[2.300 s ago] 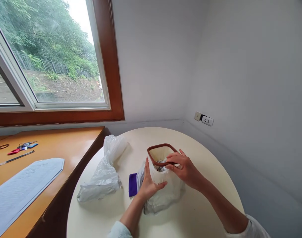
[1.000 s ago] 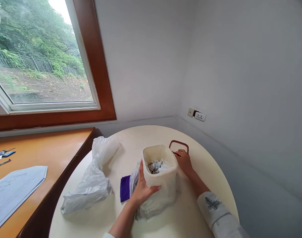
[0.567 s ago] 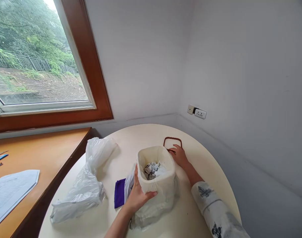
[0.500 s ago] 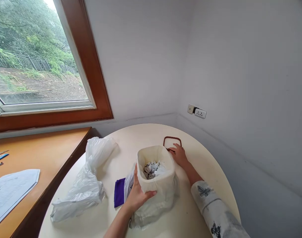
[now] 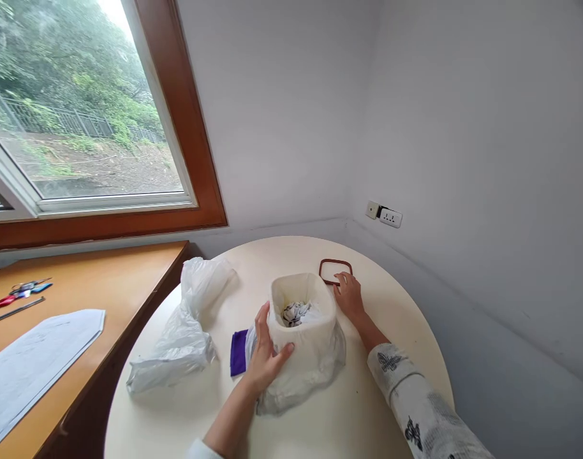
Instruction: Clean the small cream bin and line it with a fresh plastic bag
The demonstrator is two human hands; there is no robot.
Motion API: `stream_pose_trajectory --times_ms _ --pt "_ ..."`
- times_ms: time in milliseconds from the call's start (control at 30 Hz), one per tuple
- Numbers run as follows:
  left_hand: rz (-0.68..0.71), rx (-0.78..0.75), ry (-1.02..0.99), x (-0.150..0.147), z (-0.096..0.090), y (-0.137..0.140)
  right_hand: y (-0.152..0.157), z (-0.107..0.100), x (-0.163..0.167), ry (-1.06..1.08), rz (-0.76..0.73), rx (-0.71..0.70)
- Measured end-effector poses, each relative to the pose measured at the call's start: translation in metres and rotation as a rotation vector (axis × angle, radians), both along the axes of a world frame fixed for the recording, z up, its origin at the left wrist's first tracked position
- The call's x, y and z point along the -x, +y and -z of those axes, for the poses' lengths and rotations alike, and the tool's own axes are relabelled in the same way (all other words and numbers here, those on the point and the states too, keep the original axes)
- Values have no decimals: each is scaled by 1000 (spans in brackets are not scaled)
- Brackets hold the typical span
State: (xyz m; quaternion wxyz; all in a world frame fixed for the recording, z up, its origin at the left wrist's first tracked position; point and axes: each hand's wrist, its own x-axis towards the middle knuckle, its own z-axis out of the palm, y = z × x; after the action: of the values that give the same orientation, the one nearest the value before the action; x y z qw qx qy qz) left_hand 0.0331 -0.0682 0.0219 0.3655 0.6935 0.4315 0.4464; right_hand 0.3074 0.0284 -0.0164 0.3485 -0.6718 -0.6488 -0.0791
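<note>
A small cream-white bin stands on the round table, a thin plastic bag liner bunched around its base. Crumpled paper lies inside it. My left hand grips the bin's near left side, thumb across the front and fingers along the left wall. Behind the bin to the right, a brown rounded-square ring lies on the table. My right hand rests at the ring's near right corner with fingers extended and touching it; the fingertips partly cover that corner.
A crumpled translucent plastic bag lies left of the bin. A folded purple cloth sits partly behind my left hand. On the wooden desk at left are papers and several tools. A wall socket is beyond the table.
The brown ring now lies flatter on the table, and my right fingers sit more at its right corner. My left hand stays on the bin. The view has shifted slightly left.
</note>
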Motion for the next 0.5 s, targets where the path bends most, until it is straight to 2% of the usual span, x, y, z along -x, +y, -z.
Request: stream_pose_trajectory --times_ms 133,267,367,433,500 --pt "-34 -136 34 12 -11 -13 -21 -6 8 18 -92 1" --pt "-271 -220 113 28 -20 -12 -45 -9 14 50 -182 75" --pt "-419 -99 403 36 -24 -1 -58 -9 19 87 -220 155" --pt "-422 -7 700 38 -23 7 -63 -8 21 127 -226 196" --pt "-407 33 896 38 -20 11 -66 -7 23 181 -223 226"
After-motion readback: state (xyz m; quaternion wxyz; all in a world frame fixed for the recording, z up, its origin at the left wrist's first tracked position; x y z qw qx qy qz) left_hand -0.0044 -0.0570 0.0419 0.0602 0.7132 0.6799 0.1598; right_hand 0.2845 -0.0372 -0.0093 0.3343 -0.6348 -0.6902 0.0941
